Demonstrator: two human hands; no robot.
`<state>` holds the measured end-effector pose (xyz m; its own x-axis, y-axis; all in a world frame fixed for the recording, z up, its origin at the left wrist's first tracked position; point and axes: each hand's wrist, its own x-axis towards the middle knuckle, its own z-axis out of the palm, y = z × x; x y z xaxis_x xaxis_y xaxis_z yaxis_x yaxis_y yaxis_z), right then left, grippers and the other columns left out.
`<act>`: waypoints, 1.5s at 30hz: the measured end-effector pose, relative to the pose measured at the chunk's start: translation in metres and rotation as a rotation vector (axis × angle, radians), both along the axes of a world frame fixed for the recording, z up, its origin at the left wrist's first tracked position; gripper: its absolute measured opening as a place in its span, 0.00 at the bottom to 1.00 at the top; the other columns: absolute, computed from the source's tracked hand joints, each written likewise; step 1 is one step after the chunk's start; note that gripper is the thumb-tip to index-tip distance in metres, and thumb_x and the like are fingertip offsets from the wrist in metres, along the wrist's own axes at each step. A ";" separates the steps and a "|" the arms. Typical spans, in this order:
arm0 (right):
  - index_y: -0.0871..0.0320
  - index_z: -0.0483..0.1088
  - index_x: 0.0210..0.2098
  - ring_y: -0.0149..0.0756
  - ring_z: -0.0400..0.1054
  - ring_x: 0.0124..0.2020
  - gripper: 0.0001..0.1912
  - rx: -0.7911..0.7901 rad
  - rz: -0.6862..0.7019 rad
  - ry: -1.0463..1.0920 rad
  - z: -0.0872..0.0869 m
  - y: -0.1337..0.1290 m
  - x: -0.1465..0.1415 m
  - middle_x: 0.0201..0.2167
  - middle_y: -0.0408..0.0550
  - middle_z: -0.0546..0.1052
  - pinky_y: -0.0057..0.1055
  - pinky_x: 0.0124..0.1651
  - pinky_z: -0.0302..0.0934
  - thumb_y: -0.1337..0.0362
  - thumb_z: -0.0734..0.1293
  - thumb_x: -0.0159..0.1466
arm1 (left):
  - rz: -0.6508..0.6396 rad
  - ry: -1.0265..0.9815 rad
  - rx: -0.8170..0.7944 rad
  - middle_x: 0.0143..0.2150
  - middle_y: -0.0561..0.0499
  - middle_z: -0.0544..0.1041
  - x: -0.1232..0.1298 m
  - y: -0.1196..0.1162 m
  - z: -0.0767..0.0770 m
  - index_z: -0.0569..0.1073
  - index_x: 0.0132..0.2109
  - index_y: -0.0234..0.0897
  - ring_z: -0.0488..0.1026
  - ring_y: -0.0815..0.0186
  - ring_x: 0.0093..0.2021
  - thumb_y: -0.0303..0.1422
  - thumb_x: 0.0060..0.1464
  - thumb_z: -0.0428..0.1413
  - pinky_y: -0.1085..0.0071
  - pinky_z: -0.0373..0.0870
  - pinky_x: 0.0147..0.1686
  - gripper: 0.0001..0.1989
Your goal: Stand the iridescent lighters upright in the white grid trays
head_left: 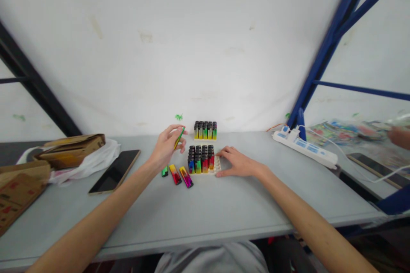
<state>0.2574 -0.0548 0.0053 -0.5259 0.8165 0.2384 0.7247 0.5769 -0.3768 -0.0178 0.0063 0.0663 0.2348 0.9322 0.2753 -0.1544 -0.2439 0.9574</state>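
A green and yellow lighter (pixel 179 138) is pinched, tilted, in the fingers of my left hand (pixel 162 147), raised left of a white tray (pixel 218 164). Several lighters (pixel 201 160) with black tops stand upright in rows in that tray, while the holes at its right end hold none. My right hand (pixel 238 162) grips this right end, thumb at the front corner and fingers at the back one. Flat on the table lie a red and yellow lighter (pixel 175 174), a purple and yellow lighter (pixel 186 177) and a green lighter (pixel 165 172), partly hidden by my left wrist.
Behind stands a second filled tray of lighters (pixel 205 130), near the wall. To the left are a phone (pixel 115 172), a white plastic bag (pixel 96 158) and cardboard boxes (pixel 75 149). A power strip (pixel 306 148) lies right. Another person's hand (pixel 400 137) shows at the far right.
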 end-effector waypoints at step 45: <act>0.58 0.68 0.59 0.50 0.64 0.51 0.39 0.000 -0.004 -0.027 0.000 0.001 0.000 0.49 0.56 0.70 0.47 0.57 0.61 0.39 0.72 0.59 | -0.226 0.442 0.494 0.44 0.43 0.79 0.032 -0.058 0.010 0.77 0.42 0.36 0.76 0.59 0.46 0.41 0.63 0.56 0.62 0.74 0.50 0.13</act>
